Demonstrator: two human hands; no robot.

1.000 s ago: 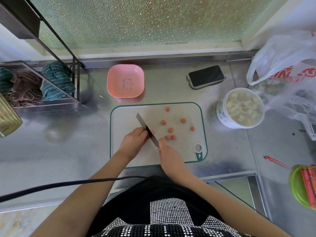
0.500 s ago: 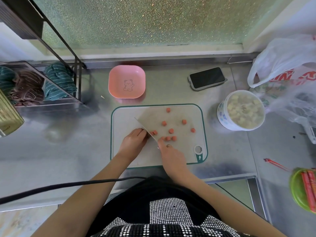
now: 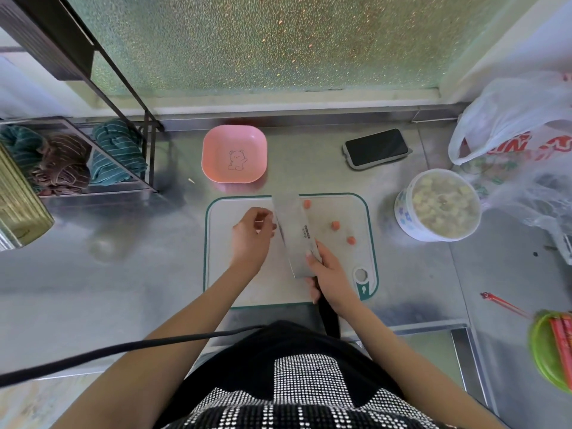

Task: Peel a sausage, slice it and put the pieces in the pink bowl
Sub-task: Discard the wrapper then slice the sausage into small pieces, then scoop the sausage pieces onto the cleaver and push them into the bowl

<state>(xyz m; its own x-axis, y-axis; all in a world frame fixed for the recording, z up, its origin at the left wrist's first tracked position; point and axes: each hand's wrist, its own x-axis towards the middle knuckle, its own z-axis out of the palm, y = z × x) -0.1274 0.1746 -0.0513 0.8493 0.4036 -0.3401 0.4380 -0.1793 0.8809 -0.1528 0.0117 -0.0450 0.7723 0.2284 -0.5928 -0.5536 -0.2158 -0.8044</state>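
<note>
three sausage pieces [image 3: 335, 225] lie in view on the cutting board [image 3: 226, 283], all in its right half: one at the far edge just right of the blade tip, one mid-board, one nearer the right edge. any others are hidden under the blade; cannot tell how many.

cleaver [image 3: 294, 235] is turned with its broad flat side up, running from the board's far edge back toward me, roughly along the board's centre line. its dark handle sticks out past the near edge of the board.

my right hand [image 3: 329, 274] is closed around the handle where it meets the blade, thumb lying on the flat of the blade.

my left hand [image 3: 252, 235] is over the left half of the board, fingers loosely curled, tips right beside the blade's left edge. nothing visible in it; whether fingertips touch the steel, cannot tell.

pink bowl [image 3: 234, 153] sits on the steel counter [image 3: 93, 289] just beyond the far edge of the board, slightly left of its centre. bear drawing on its bottom, no pieces inside.

further out: phone [image 3: 376, 148] face up toward the far right; white tub [image 3: 436, 204] of pale cubes just right of the board; plastic bags [image 3: 520, 134] at the far right corner; green plate [image 3: 548, 354] with unpeeled red sausages at the right edge; rack with folded cloths [image 3: 74, 156] at the far left.
</note>
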